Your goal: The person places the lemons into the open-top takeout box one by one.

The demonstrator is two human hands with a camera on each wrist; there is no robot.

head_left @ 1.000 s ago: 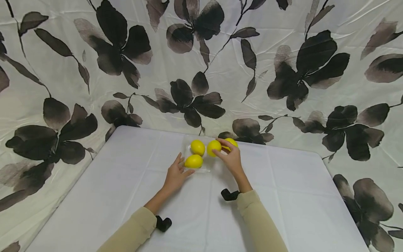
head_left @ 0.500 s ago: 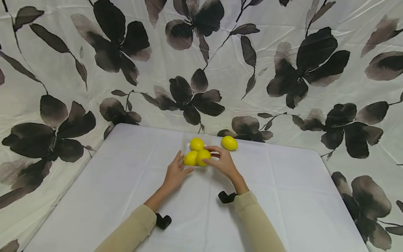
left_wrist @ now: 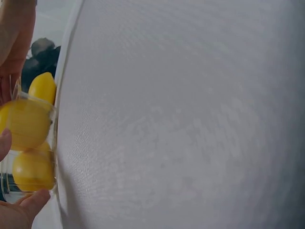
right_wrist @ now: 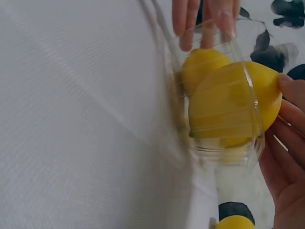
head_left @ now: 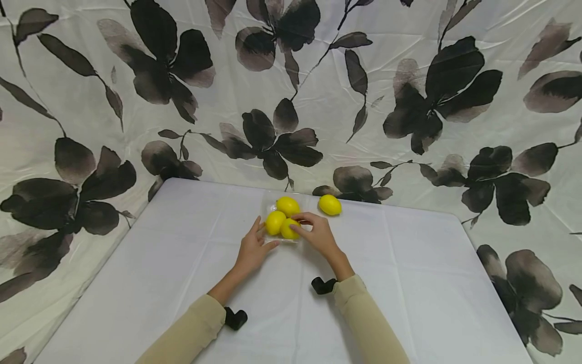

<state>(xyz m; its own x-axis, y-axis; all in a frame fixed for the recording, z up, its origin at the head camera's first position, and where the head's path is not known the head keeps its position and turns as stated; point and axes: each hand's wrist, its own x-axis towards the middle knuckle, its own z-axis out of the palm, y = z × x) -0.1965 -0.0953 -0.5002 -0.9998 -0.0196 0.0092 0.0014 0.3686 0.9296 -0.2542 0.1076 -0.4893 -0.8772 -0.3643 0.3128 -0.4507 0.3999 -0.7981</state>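
A clear plastic container stands near the back edge of the table with three yellow lemons in it. My left hand rests against its left side and front corner, fingers mostly straight; the thumb touches the front edge. My right hand holds the front-right lemon between thumb and fingers, inside the container. The left lemon and the back lemon lie close against it. In the right wrist view the held lemon shows partly through the clear wall.
Another lemon lies on the white cloth to the right of the container, by the table's back edge. A floral curtain hangs behind the white-covered table. Each wrist carries a black device.
My right hand has brought its lemon from the container's right side down and left into its front part. The other two lemons have shifted slightly. My left hand stays at the container.
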